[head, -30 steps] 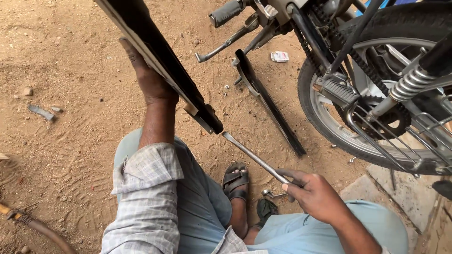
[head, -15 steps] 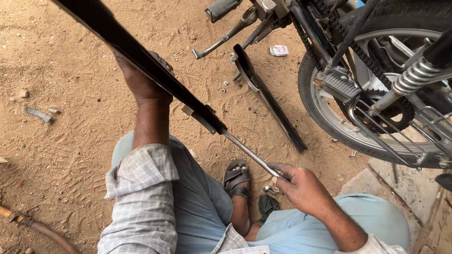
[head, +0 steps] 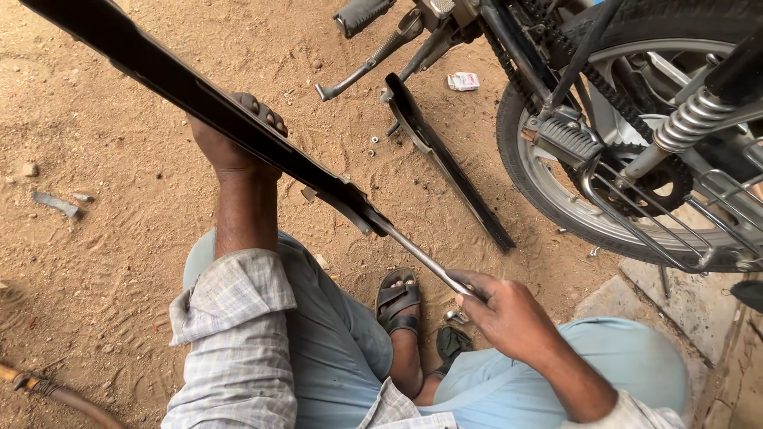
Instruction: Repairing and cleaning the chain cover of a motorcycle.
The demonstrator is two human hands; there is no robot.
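The long black cover (head: 238, 119) runs from ten o'clock down to centre, above the left hand (head: 230, 139). The metal tool (head: 425, 258) continues toward the right hand (head: 509, 318) at five o'clock. The motorcycle wheel (head: 636, 135) stands at two o'clock, a second cover (head: 449, 163) lying on the ground beside it.

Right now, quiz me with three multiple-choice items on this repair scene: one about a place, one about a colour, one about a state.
1. Where does the second black chain cover lie?
A. On the sandy ground beside the rear wheel
B. Across the person's knees
C. Hung on the wheel

2. What colour are the trousers?
A. Red
B. Light blue
C. Black

3. How is the long black cover held?
A. Lying flat on the ground
B. Raised in the left hand, a metal tool from the right hand at its end
C. Bolted to the motorcycle

Answers:
1 A, it rests on the dirt by the tyre.
2 B, both legs are pale blue.
3 B, the left grip wraps it in the air.
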